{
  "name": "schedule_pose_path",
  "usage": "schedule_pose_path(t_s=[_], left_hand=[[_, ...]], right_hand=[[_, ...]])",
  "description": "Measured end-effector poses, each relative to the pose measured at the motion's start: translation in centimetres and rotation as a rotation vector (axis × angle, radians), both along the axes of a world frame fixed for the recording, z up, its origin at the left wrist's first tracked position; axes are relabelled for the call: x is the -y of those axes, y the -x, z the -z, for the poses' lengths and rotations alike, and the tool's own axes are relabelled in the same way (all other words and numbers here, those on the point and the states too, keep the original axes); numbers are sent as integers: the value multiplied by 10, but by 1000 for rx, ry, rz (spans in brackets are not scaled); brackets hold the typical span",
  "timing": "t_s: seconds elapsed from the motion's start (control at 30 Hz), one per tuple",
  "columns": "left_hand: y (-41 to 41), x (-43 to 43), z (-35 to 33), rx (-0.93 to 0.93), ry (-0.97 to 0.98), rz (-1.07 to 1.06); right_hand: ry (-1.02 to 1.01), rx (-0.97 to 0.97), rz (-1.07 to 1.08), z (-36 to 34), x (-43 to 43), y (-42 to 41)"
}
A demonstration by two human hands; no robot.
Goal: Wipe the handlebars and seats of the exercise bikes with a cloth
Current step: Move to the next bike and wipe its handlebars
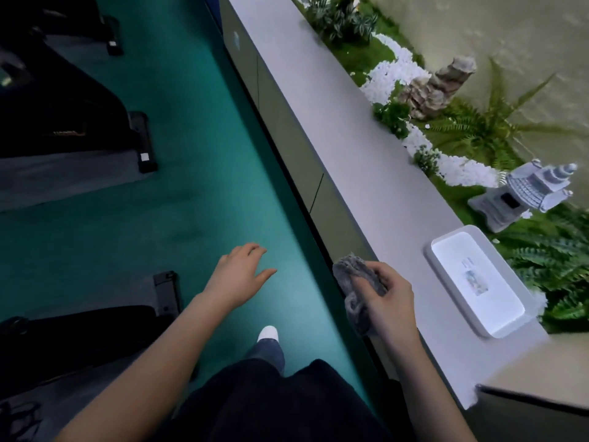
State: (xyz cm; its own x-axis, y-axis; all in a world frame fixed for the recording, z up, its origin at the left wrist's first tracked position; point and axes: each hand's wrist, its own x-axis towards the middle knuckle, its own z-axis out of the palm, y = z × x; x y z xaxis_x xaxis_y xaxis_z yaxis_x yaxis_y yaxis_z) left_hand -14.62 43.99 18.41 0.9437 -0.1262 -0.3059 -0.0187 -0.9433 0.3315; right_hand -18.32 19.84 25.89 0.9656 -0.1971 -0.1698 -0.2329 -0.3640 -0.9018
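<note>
My right hand (pixel 390 293) grips a crumpled grey cloth (pixel 352 275) at the front edge of a grey ledge (pixel 334 122). My left hand (pixel 237 272) hovers over the green floor with its fingers relaxed and holds nothing. Dark bases of exercise bikes (pixel 63 119) stand along the left side, one of them low at the left (pixel 79 339). No handlebars or seats are in view.
A white tray (pixel 446 247) lies on the ledge right of the cloth. Behind the ledge runs a planter with ferns, white pebbles, a rock and a small stone pagoda (pixel 522 193). The green floor aisle (pixel 197 193) runs between bikes and ledge; my white shoe (pixel 268 334) stands on it.
</note>
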Motion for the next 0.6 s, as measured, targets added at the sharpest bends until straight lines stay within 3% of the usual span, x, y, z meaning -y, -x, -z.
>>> schedule_pose_path(t_s=[0.2, 0.43, 0.6], left_hand=[[-69, -34, 7, -17, -95, -25], [-117, -59, 25, -112, -218, -73], [-176, -80, 30, -187, -273, -218]], right_hand=[[-92, 45, -80, -12, -33, -88], [-41, -13, -264, 1, -62, -195], [-17, -6, -405, 13, -76, -280]])
